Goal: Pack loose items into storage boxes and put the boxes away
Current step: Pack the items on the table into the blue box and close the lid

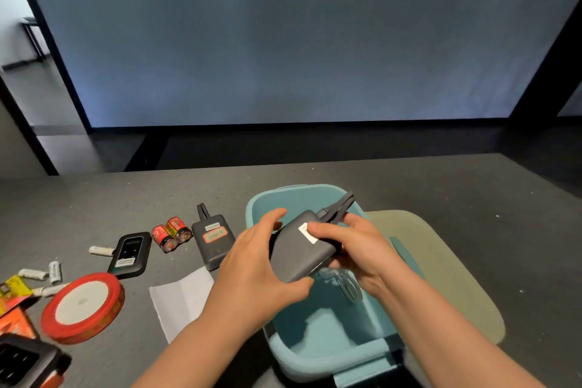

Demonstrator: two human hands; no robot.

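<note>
A dark grey power bank [296,250] with a white sticker and a short black strap hangs tilted over the open light-blue storage box [315,353]. My left hand [252,271] holds its near left side, thumb under the lower corner. My right hand [352,249] grips its right side, thumb on the sticker. A coiled pale cable [349,288] lies inside the box below it. On the grey table to the left lie a second grey power bank [214,241] with labels, two red batteries [171,233], a black pocket device [129,253] and several small white batteries [53,272].
A beige lid [441,264] lies under and to the right of the box. A red tape roll [83,307], a white paper sheet [182,299], orange and yellow packets [12,296] and a black gadget [28,362] crowd the near left. The table's far edge [315,164] drops to dark floor.
</note>
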